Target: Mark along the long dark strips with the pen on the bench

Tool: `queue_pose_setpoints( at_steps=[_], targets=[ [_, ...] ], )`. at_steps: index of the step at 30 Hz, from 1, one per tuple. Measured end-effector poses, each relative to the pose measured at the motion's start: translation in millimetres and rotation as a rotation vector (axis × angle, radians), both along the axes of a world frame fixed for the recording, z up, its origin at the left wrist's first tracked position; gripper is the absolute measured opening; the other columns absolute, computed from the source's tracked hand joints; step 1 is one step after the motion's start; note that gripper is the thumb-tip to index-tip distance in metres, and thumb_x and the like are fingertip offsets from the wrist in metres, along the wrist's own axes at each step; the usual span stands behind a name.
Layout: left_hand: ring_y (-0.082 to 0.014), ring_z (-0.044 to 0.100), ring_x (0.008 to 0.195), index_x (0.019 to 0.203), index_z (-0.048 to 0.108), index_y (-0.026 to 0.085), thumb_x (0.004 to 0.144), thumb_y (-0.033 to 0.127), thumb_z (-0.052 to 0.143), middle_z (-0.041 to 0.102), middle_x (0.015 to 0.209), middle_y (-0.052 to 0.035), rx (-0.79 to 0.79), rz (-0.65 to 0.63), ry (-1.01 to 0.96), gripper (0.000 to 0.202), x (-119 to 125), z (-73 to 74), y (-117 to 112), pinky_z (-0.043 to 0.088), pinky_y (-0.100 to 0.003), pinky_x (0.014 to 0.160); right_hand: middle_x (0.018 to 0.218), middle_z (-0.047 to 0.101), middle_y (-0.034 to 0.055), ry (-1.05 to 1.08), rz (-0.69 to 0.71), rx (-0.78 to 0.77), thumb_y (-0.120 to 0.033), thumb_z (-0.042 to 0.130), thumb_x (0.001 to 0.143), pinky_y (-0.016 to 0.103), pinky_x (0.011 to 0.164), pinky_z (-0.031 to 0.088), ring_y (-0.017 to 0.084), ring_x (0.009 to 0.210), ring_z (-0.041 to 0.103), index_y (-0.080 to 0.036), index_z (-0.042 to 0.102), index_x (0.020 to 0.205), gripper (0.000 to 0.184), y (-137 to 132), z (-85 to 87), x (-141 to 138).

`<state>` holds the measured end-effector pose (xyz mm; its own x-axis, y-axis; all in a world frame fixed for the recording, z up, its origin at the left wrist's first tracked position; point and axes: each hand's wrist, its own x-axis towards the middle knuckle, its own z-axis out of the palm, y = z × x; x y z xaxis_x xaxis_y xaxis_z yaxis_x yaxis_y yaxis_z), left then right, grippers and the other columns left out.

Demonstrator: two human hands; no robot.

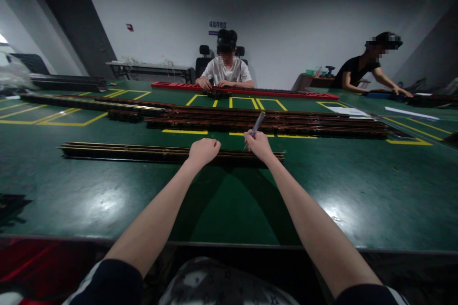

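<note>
A long dark rail bundle with thin gold-coloured edges [125, 151] lies lengthwise on the green table in front of me. My left hand [203, 152] is closed, thumb against the curled fingers, over the right half of these rails; whatever it pinches is hidden. Near their right end, my right hand [260, 147] grips a slim screwdriver-like tool with a translucent purplish handle [256, 124]. Its handle leans up and away from me, and the thin end points down toward the rails. Whether the tip touches them I cannot tell.
Behind lies a long stack of dark reddish rails [304, 124] across the table [358, 186]. A red slotted bar [304, 94] is farther back, where a person in a white shirt [229, 69] handles small dark parts. Another person [358, 69] leans in at right, near white papers [347, 111].
</note>
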<state>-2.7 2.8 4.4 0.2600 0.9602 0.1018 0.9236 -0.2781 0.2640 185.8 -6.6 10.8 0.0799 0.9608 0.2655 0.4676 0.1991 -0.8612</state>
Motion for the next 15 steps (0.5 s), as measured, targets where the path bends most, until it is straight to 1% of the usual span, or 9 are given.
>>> queue_pose_setpoints(
  at_steps=[3,9,15],
  targets=[
    [-0.0178,0.063,0.067,0.079,0.064,0.014,0.093,0.033,0.024,0.067,0.077,-0.0094,-0.01,-0.008,0.002,0.046,0.0,0.1,-0.1,0.048,-0.027,0.059,0.05,0.052,-0.0023,0.004,-0.001,0.005,-0.023,0.049,0.088,0.023,0.049,0.042,0.011,0.042,0.049,-0.019,0.049,0.058,0.031,0.2,-0.5,-0.1],
    [-0.0201,0.065,0.075,0.079,0.066,0.016,0.092,0.033,0.024,0.069,0.085,-0.0104,0.035,0.018,0.064,0.048,1.0,1.1,-0.3,0.049,-0.028,0.064,0.049,0.051,-0.0025,-0.003,-0.013,0.011,-0.024,0.048,0.088,0.024,0.048,0.041,0.011,0.041,0.049,-0.02,0.048,0.056,0.032,1.6,-1.7,0.1],
    [-0.019,0.063,0.067,0.075,0.064,0.015,0.093,0.035,0.023,0.067,0.077,-0.0098,-0.019,0.025,0.022,0.049,0.6,2.4,0.1,0.048,-0.029,0.062,0.052,0.054,-0.0025,0.016,-0.008,0.014,-0.026,0.05,0.087,0.022,0.047,0.041,0.01,0.041,0.049,-0.019,0.048,0.058,0.029,2.3,-3.1,2.0]
  ],
)
